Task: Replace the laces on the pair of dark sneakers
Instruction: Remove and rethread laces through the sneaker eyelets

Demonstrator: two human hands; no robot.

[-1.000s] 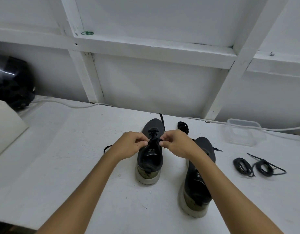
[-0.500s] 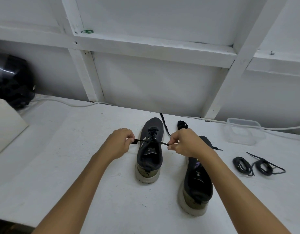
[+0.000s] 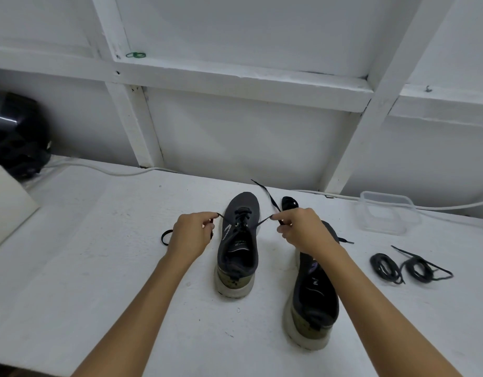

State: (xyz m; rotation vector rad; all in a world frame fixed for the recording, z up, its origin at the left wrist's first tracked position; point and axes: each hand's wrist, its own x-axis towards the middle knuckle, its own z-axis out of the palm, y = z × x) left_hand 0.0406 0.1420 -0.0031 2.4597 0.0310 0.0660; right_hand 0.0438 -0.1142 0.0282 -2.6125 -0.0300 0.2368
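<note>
Two dark sneakers stand on the white table, toes pointing away from me. The left sneaker (image 3: 238, 248) has a black lace (image 3: 258, 223) threaded through its eyelets. My left hand (image 3: 190, 235) pinches one end of that lace to the shoe's left, and my right hand (image 3: 303, 231) pinches the other end to its right, so the lace runs taut across the shoe. Loose lace tails trail past both hands. The right sneaker (image 3: 313, 292) stands nearer to me, partly under my right wrist. Two coiled black laces (image 3: 409, 268) lie on the table to the right.
A clear plastic container (image 3: 385, 212) sits at the back right. A white cable (image 3: 99, 170) runs along the wall base. A black bag (image 3: 14, 137) and a cream box (image 3: 6, 208) are at the far left. A small dark object (image 3: 289, 202) lies behind the right sneaker.
My hands have moved apart from the middle of the left sneaker, pulling the lace ends outward until the lace is stretched tight across the shoe.
</note>
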